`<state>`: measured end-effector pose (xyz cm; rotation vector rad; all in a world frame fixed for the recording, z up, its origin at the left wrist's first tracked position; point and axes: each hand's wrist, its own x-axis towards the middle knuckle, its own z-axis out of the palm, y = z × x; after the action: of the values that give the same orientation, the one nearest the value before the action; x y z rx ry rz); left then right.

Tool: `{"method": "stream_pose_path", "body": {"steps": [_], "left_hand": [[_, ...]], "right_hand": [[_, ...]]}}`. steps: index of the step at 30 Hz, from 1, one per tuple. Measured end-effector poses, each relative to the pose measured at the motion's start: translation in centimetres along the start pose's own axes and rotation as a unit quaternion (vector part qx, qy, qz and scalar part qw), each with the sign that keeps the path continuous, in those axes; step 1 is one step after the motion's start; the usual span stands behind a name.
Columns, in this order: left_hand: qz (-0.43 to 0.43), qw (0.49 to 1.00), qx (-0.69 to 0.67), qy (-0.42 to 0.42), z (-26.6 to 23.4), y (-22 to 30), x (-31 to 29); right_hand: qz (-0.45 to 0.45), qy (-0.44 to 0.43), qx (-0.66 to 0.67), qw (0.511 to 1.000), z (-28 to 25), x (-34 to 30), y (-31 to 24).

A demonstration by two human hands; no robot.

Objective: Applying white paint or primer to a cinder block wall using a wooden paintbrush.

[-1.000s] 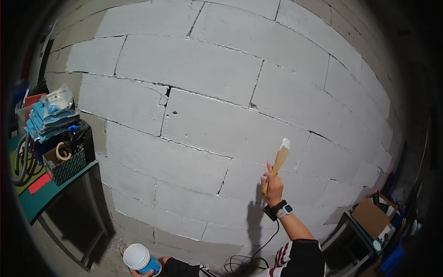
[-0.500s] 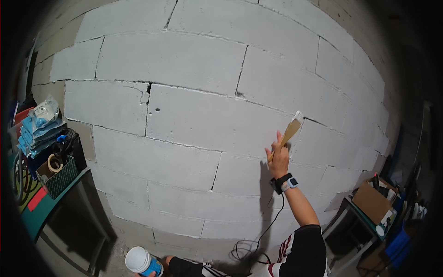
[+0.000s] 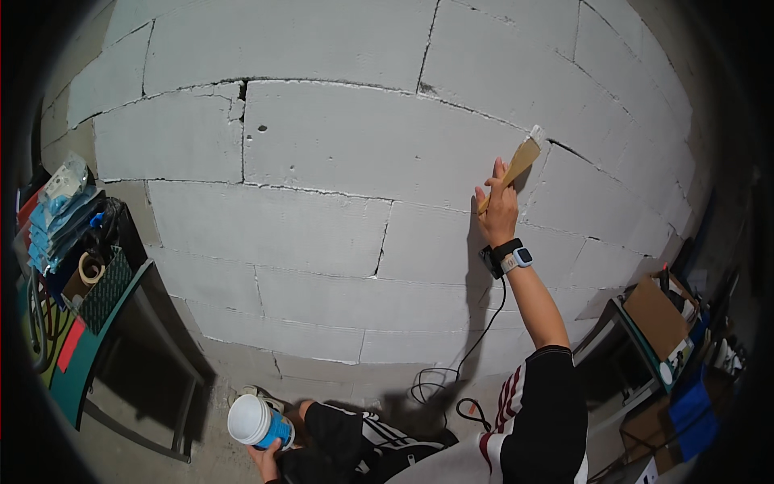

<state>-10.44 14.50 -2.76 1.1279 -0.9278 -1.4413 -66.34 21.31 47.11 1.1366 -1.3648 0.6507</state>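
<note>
My right hand [image 3: 501, 211] is closed around the wooden handle of a flat paintbrush [image 3: 522, 161]. White paint coats the bristles, which meet the block wall [image 3: 322, 145] close to a dark, unfilled joint on the right. Most of the wall's large blocks are coated white, with dark cracks along several seams. Low at the left, my left hand [image 3: 268, 458] holds a white plastic bucket [image 3: 249, 419] with a blue label, fingers against its side. The bucket is tilted, and I cannot make out how much paint is inside.
At the left stands a green-topped table [image 3: 113, 310] with blue packets [image 3: 52, 226], a tape roll [image 3: 90, 268] and a box. To the right, another table bears a cardboard box [image 3: 655, 315]. A black cable [image 3: 489, 323] hangs from my right wrist and coils near the floor.
The view has tilted downward, so the wall sits higher and more of the bucket and my left hand shows. The brush remains near the same joint, its bristles bent against the wall.
</note>
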Motion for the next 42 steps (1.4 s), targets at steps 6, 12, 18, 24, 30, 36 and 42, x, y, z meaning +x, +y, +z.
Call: {"method": "stream_pose_path", "body": {"steps": [6,12,18,24,30,36,42], "left_hand": [[-0.048,0.998,0.003,0.045,1.6,2.5,-1.4],[-0.041,0.999,0.01,0.023,1.1,3.0,-2.6],[-0.043,0.998,0.026,0.025,1.2,2.6,-1.9],[-0.015,0.998,0.063,0.0,1.8,3.6,-1.9],[-0.046,0.997,0.054,-0.005,1.5,3.6,-2.7],[-0.055,0.998,0.03,0.0,3.1,5.3,-3.7],[-0.056,0.997,0.045,-0.037,4.9,5.6,-3.3]], "right_hand": [[-0.012,-0.018,-0.026,0.999,-0.6,-1.3,0.3],[-0.035,-0.002,-0.011,0.999,-2.6,-2.4,-1.0],[-0.072,0.039,0.154,0.985,-7.2,-5.3,-4.1],[-0.128,-0.126,0.281,0.943,-8.6,-8.2,-8.4],[-0.122,-0.188,0.338,0.914,-7.5,-9.8,-9.8],[-0.133,-0.251,0.315,0.906,-7.2,-10.2,-9.4],[-0.086,-0.244,0.325,0.909,-8.2,-12.6,-7.0]]}}
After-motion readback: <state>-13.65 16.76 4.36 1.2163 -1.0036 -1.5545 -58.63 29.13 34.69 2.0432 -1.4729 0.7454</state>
